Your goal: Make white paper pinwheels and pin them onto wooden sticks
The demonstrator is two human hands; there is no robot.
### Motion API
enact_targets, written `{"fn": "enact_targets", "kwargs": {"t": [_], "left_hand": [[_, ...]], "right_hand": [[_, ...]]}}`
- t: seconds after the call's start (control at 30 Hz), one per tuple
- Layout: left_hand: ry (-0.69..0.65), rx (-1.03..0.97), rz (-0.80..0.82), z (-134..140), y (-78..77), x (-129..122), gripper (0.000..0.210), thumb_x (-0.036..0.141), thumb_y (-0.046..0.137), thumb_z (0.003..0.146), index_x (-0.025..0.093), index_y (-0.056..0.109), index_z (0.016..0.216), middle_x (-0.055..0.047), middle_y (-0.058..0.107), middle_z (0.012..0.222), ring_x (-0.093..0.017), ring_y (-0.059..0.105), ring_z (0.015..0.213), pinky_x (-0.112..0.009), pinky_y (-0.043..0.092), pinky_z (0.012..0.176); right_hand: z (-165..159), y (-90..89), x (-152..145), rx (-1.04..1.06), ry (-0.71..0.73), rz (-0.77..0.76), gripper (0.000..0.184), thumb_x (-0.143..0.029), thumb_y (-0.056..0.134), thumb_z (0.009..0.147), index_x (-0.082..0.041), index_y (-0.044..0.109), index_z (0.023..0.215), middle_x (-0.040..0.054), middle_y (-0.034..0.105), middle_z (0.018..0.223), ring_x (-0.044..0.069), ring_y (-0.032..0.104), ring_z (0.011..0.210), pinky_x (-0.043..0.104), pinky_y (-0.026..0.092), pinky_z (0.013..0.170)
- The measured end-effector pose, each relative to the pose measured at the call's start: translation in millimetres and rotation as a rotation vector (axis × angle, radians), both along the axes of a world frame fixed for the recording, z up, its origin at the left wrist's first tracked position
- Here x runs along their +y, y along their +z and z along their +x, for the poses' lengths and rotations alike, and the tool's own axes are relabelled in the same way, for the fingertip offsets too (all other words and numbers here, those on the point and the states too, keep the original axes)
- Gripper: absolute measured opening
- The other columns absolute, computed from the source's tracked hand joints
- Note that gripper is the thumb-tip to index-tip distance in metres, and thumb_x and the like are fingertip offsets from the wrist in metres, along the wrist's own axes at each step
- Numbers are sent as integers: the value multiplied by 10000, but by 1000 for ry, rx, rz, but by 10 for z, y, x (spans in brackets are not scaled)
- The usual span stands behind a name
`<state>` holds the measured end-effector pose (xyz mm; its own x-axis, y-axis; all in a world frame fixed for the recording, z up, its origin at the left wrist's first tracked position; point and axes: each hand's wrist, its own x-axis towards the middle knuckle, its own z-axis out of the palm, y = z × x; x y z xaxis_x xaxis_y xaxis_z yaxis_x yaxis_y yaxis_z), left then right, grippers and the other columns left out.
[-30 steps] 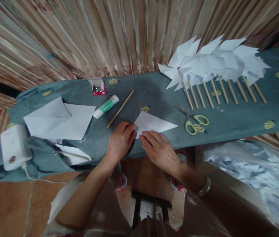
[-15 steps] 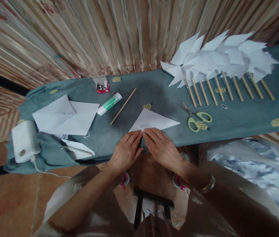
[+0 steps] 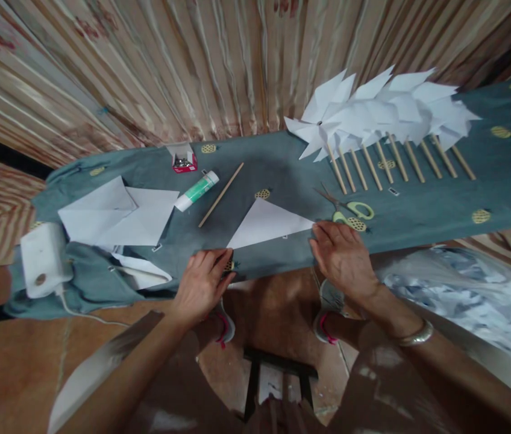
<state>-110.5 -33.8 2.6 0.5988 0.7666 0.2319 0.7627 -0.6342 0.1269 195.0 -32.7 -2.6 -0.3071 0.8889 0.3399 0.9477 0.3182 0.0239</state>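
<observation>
A sheet of white paper folded into a triangle [image 3: 269, 225] lies flat on the cloth-covered table in front of me, its long folded edge towards me. My left hand [image 3: 202, 283] rests at its left corner, fingertips touching the paper and the thumb apart. At the right corner lies my right hand [image 3: 343, 256], fingers stretched out flat over the tip. Both hands are open and press down rather than grip. Scissors with light green handles [image 3: 346, 210] lie just beyond the right hand, one handle loop partly covered. A thin wooden stick [image 3: 222, 194] lies left of the triangle.
White paper pinwheels on sticks [image 3: 382, 114] lie in a row at the back right. To the left are a glue stick [image 3: 197, 190], a red box of small metal pins [image 3: 184, 160], more white paper [image 3: 147, 211] and a white device with a cable [image 3: 45, 260]. A plastic bag [image 3: 467, 307] stands right.
My hands have slid apart from the middle of the folded edge, the left to the left corner and the right to the right corner. The camera view has shifted slightly.
</observation>
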Motion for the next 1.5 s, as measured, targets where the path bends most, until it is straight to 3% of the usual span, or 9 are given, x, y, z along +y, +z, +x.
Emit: {"fn": "enact_targets", "kwargs": {"t": [0.17, 0.3, 0.43, 0.6, 0.8, 1.0, 1.2, 1.37, 1.5], "left_hand": [[18, -3, 14, 42, 73, 23, 312, 295, 544, 933, 94, 592, 1167, -134, 653, 1060, -261, 569, 948, -384, 480, 777], [57, -25, -11, 96, 127, 99, 275, 328, 494, 957, 132, 633, 1091, -103, 664, 1003, -248, 588, 915, -387, 488, 774], [114, -114, -40, 163, 111, 201, 347, 359, 507, 946, 153, 570, 1218, -116, 649, 1115, -258, 599, 995, -408, 517, 852], [117, -186, -46, 233, 2, 323, 507, 259, 568, 895, 152, 439, 1373, -147, 624, 1216, -290, 592, 1084, -460, 529, 909], [119, -238, 0, 315, -1, 433, 599, 128, 537, 869, 184, 357, 1437, -133, 597, 1282, -268, 582, 1148, -444, 515, 967], [32, -326, 117, 546, 245, 407, 585, 177, 530, 913, 184, 311, 1456, -102, 670, 1140, -225, 616, 1014, -404, 506, 927], [-119, -243, 149, 709, 417, 315, 231, 174, 499, 949, 202, 629, 1137, -47, 730, 974, -185, 632, 929, -400, 458, 939], [-183, -226, 129, 714, 360, 302, 176, 177, 518, 943, 192, 691, 967, -35, 739, 924, -188, 607, 938, -385, 454, 903], [-191, -229, 63, 708, 297, 300, 193, 163, 497, 949, 194, 688, 961, -34, 731, 932, -174, 602, 956, -375, 456, 944]], "right_hand": [[76, -9, 66, 124, 3, -35, 337, -242, 423, 966, -46, 643, 1130, 198, 679, 1125, 310, 590, 1033, 450, 482, 906], [90, -21, 153, 292, 17, -49, 490, -368, 424, 973, -16, 531, 1298, 229, 624, 1241, 319, 565, 1139, 463, 468, 987], [41, -49, 264, 377, 18, -103, 571, -498, 506, 918, -52, 553, 1273, 224, 613, 1257, 342, 567, 1152, 500, 462, 994], [-40, -56, 379, 495, -11, -156, 290, -379, 633, 838, -153, 653, 1018, 136, 690, 1057, 299, 632, 985, 459, 513, 881], [-99, 49, 366, 656, -86, -230, 32, -224, 611, 808, -196, 614, 794, 39, 680, 797, 203, 642, 726, 348, 532, 707], [-132, 210, 221, 471, 94, 55, 102, -173, 526, 898, -192, 603, 835, 130, 695, 1063, 251, 646, 942, 412, 533, 844], [-231, 191, 55, 332, 190, 44, 176, -151, 475, 920, -157, 650, 901, 156, 693, 1119, 250, 672, 919, 391, 563, 789], [-230, 205, 51, 535, 172, -168, 289, -352, 541, 927, -141, 695, 1050, 142, 715, 1090, 239, 695, 895, 354, 566, 775], [-106, 200, 192, 760, 88, -406, 332, -296, 443, 935, -168, 725, 1056, 66, 756, 902, 195, 700, 783, 315, 546, 725]]}}
